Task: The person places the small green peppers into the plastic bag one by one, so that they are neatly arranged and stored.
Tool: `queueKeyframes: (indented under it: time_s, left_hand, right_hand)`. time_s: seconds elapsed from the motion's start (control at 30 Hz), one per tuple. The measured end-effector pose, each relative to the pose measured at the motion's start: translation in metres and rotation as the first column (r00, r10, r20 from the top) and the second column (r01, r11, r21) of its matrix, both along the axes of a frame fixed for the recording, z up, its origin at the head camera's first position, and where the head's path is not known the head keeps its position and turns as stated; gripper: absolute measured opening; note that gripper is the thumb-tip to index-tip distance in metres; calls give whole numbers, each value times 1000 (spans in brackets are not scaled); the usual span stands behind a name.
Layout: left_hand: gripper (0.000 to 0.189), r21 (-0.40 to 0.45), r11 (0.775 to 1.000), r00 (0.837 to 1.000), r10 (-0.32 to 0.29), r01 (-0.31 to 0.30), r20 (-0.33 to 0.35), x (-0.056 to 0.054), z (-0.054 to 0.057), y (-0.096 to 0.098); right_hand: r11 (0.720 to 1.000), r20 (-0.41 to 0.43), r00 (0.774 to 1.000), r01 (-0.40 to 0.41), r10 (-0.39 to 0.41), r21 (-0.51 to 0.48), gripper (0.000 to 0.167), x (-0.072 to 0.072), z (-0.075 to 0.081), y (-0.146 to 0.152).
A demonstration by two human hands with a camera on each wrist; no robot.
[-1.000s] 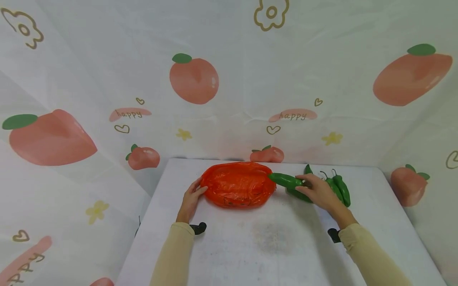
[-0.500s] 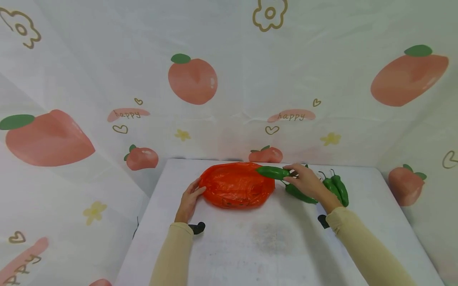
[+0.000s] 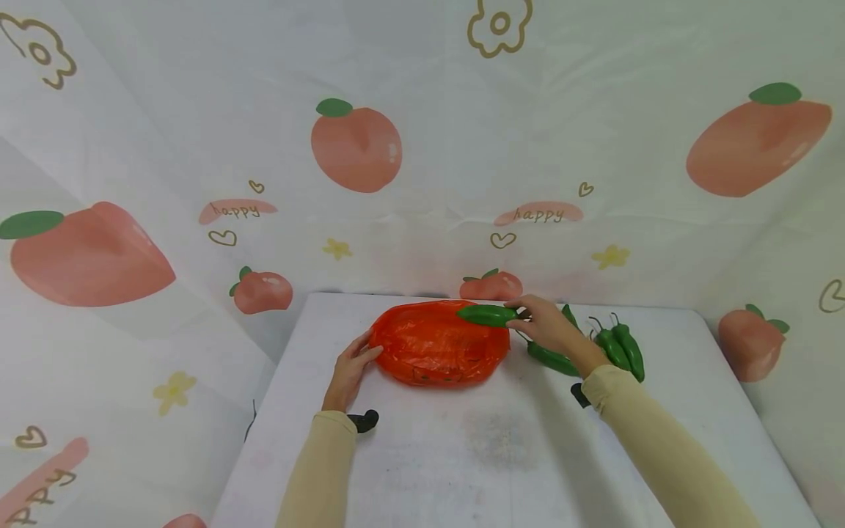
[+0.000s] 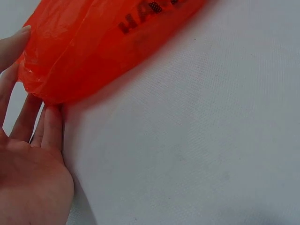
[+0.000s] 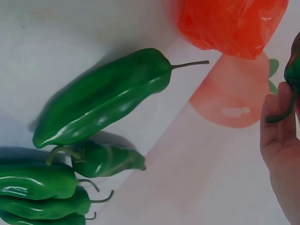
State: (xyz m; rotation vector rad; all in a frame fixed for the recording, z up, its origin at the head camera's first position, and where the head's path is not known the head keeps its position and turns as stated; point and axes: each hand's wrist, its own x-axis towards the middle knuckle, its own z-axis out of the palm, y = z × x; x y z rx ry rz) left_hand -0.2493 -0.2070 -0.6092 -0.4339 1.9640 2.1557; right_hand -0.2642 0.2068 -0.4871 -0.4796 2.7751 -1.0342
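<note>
A red plastic bag [image 3: 396,369] lies spread with its mouth open at the back middle of the table. My left hand [image 3: 348,372] holds its left rim, the thumb over the edge and the fingers outside, as the left wrist view shows the bag [image 4: 101,56] between them. My right hand [image 3: 546,328] pinches a green pepper [image 3: 485,315] at its stem end. That pepper points left, over the right part of the bag's mouth. In the right wrist view only the stem end of the held pepper [image 5: 293,70] shows, at the right edge.
A large green pepper [image 5: 105,101] lies right of the bag, with a smaller pepper [image 5: 108,159] beside it. Several more peppers [image 5: 35,183] lie side by side farther right. A printed cloth [image 3: 422,242] hangs behind the white table [image 3: 422,462].
My right hand has moved left with the green pepper, carrying it from the bag's right edge to over its mouth. The left hand has stayed at the left rim.
</note>
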Motion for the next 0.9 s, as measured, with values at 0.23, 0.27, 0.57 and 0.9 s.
queueKeyframes:
  time_s: [0.23,0.27,0.57,0.9]
  left_hand:
    - [57,8,1000,1000,-15,15,18,1,5,-5]
    - [56,10,1000,1000,-16,16,20,1,5,-5]
    - [58,32,999,1000,8,-8,2,-1,4,-3]
    - [56,14,1000,1000,6,-6,-3,-1,2,-1]
  right_hand:
    - [1000,33,999,-12,12,17,43,-13,6,-18]
    - [1000,36,999,-14,13,20,43,-16,6,-20]
    - [993,-1,995,-98,98,-71,29,-29,16,-41]
    - [994,6,994,-105,105,-1,41,-44,12,-61]
